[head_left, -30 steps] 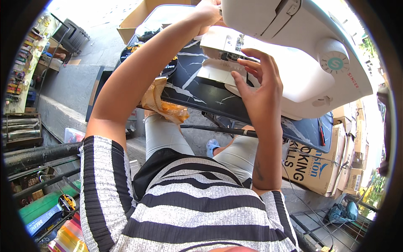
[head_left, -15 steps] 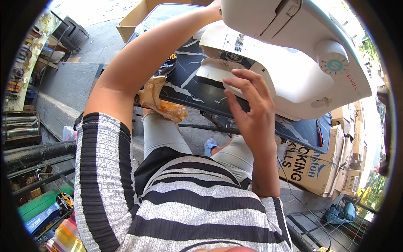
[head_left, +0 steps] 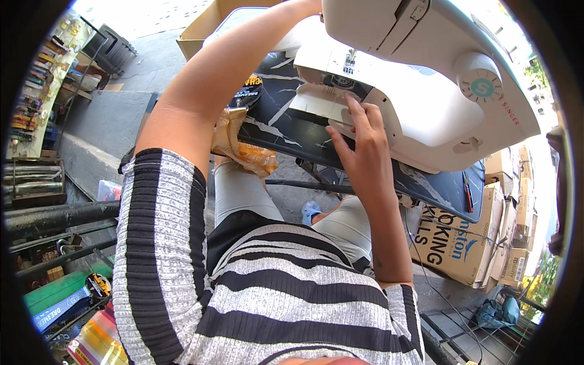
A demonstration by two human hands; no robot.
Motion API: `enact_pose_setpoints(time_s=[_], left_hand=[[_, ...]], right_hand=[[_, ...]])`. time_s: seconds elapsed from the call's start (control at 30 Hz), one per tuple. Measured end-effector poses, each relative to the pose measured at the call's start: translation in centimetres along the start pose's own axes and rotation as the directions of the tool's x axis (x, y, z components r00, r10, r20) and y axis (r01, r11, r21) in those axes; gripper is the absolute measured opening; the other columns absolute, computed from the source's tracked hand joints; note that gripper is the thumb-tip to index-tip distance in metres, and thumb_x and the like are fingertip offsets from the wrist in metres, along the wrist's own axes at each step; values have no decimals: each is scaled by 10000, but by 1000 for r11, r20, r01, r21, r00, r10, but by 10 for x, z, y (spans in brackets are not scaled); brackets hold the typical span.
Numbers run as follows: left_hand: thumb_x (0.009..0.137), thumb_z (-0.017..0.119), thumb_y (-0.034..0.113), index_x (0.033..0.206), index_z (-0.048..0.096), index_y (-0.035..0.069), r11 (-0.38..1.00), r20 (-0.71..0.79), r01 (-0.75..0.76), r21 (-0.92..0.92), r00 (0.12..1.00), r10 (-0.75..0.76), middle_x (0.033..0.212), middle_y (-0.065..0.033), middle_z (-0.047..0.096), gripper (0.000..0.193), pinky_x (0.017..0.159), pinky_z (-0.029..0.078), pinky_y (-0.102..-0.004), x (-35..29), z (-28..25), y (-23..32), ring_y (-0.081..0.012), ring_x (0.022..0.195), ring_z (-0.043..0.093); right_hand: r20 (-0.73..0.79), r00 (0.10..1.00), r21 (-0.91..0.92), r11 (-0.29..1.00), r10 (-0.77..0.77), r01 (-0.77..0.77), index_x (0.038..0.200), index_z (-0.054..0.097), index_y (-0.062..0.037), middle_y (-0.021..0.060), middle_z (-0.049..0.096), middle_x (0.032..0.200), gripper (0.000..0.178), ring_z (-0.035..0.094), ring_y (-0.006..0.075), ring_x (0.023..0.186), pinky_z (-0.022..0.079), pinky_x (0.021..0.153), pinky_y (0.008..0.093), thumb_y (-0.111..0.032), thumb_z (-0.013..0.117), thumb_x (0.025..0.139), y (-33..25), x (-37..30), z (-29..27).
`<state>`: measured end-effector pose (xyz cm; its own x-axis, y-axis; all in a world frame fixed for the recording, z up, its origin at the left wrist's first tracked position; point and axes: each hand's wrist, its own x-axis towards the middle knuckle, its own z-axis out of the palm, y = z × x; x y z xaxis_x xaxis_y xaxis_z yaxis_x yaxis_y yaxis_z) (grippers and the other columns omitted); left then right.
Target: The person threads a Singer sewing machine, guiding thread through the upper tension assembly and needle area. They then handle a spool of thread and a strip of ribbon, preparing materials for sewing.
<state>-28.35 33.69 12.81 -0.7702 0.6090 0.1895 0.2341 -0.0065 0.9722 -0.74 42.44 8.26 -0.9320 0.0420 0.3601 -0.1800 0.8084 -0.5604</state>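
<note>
A white sewing machine [head_left: 420, 137] stands on a dark, marble-patterned table, its presser foot [head_left: 351, 58] above the free arm. The front cover [head_left: 313, 102] of the free arm is folded down, and the bobbin area [head_left: 342, 81] shows behind it. My right hand [head_left: 367, 137] is at this cover, index finger stretched toward the bobbin area and thumb apart; nothing shows in its grip. Whether the fingertip touches the machine I cannot tell. My left arm reaches up to the machine's head, where my left hand [head_left: 314, 6] is mostly hidden, its fingers out of sight.
Left of the machine lies a round black package [head_left: 250, 91], with a crumpled orange-brown plastic wrapper [head_left: 243, 146] hanging at the table edge. A red-and-black tool [head_left: 468, 193] rests at the table's right end. Cardboard boxes [head_left: 456, 243] stand below right; a metal rail [head_left: 67, 220] runs at left.
My right hand has lowered slightly and its index finger has stretched forward toward the bobbin area. The whole view has shifted a little. My left arm stays raised at the machine's head.
</note>
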Motion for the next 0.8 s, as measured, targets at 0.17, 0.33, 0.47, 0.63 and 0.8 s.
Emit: enact_pose_setpoints(time_s=[0.17, 0.33, 0.47, 0.63, 0.8], left_hand=[[888, 667, 93, 1049, 653, 35, 885, -92, -178, 429, 967, 239, 947, -106, 658, 172, 634, 534, -339, -30, -27, 7, -192, 738, 636], [860, 680, 127, 1031, 661, 53, 583, -62, -399, 708, 787, 614, 967, -101, 664, 188, 726, 525, -375, -100, -32, 8, -222, 835, 641], [814, 689, 138, 977, 647, 84, 629, -102, -251, 735, 878, 469, 985, -76, 646, 177, 906, 462, -391, -166, 10, 9, -221, 978, 596], [873, 625, 166, 976, 656, 85, 614, -104, -277, 739, 854, 511, 970, -119, 652, 134, 910, 427, -448, -134, 14, -2, -295, 1013, 611], [901, 643, 187, 1031, 655, 42, 753, 80, -157, 639, 987, 139, 1021, -161, 645, 195, 844, 499, -390, -63, -18, -27, -305, 1021, 608]], right_hand=[[-2, 998, -133, 989, 66, -66, 1230, 599, 6, 167, 612, 1075, 397, 664, 354, 884, 536, 781, 412, -238, 678, 927, 1, 9, 11], [18, 997, -72, 995, 72, -71, 1131, 633, -29, 133, 642, 981, 318, 676, 341, 818, 529, 725, 414, -268, 673, 926, -3, 20, 18], [220, 972, 119, 991, -86, 60, 1076, 687, -77, 103, 582, 825, 245, 595, 231, 716, 472, 651, 362, -242, 711, 897, -20, -4, -2], [654, 730, 376, 923, -197, -87, 1025, 724, -67, 64, 611, 770, 241, 562, 129, 706, 432, 619, 292, -260, 732, 881, -29, -31, -112], [-226, 973, 239, 971, 43, 13, 1046, 715, -53, 12, 646, 800, 186, 523, 64, 673, 405, 572, 236, -203, 637, 969, 20, -35, -206]])
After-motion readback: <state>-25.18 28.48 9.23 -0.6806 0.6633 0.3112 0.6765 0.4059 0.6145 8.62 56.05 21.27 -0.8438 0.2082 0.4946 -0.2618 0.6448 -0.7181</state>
